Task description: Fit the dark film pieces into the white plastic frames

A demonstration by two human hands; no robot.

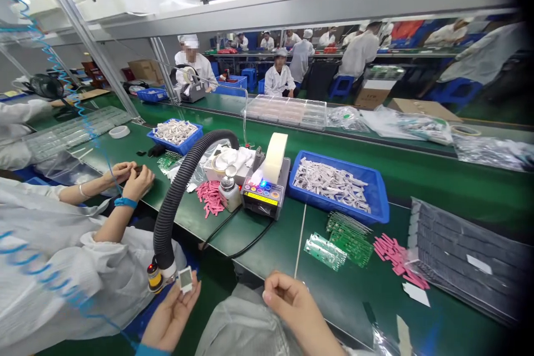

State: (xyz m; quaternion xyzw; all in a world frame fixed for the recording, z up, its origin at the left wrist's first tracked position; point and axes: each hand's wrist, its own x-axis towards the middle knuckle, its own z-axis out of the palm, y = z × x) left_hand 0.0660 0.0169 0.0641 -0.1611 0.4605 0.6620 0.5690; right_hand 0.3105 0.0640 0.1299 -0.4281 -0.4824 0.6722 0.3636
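Note:
My left hand (173, 311) is at the bottom of the view, palm up, with its fingertips pinched on a small white square part (185, 278) held close to the nozzle of a black corrugated hose (179, 189). My right hand (292, 306) hovers over my lap near the table's front edge with its fingers curled together; I cannot make out anything in them. Ahead on the green table lie green circuit boards (344, 239) and pink strips (394, 253).
A blue bin of white parts (337, 183) and a tape dispenser (267, 186) stand mid-table. Dark trays (467, 256) lie at right. A co-worker's two hands (131, 178) work at the left beside another blue bin (175, 134). Several people sit beyond.

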